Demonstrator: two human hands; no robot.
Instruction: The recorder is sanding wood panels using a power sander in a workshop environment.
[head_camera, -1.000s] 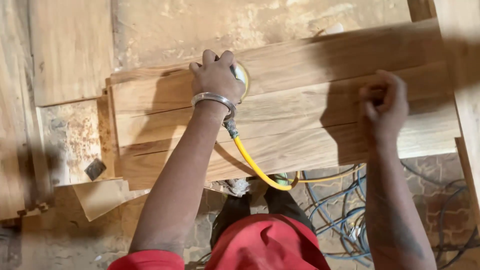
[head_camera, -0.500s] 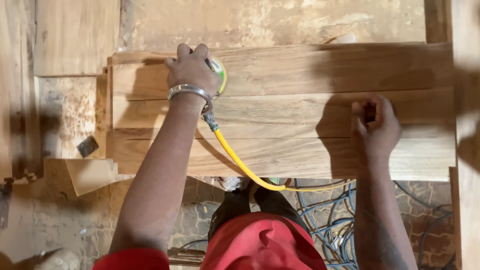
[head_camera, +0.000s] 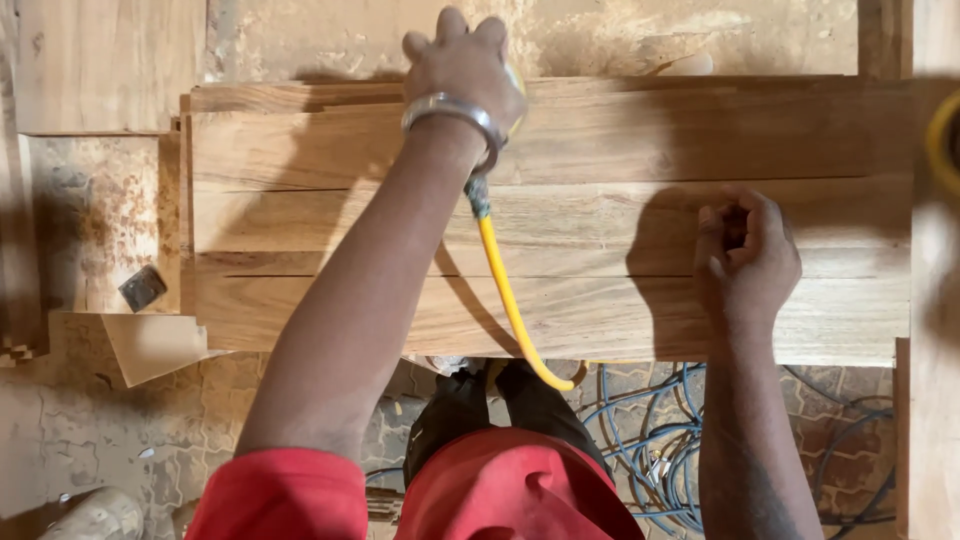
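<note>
My left hand (head_camera: 463, 70), with a metal bracelet on the wrist, grips a small yellow sander (head_camera: 514, 105) that is mostly hidden under the palm. It presses on the far part of a wide wooden panel (head_camera: 620, 140) made of joined boards. A yellow air hose (head_camera: 508, 300) runs from the sander back toward my body. My right hand (head_camera: 747, 255) rests as a loose fist on the near right part of the panel, holding nothing that I can see.
Other wooden boards lie at the far left (head_camera: 100, 60) and along the right edge (head_camera: 935, 300). A small dark block (head_camera: 143, 287) sits on the dusty floor at left. Coiled blue cables (head_camera: 650, 440) lie on the floor under the panel's near edge.
My left hand has pushed the sander farther away across the panel toward its far edge. My right hand has stayed resting on the near right part of the panel.
</note>
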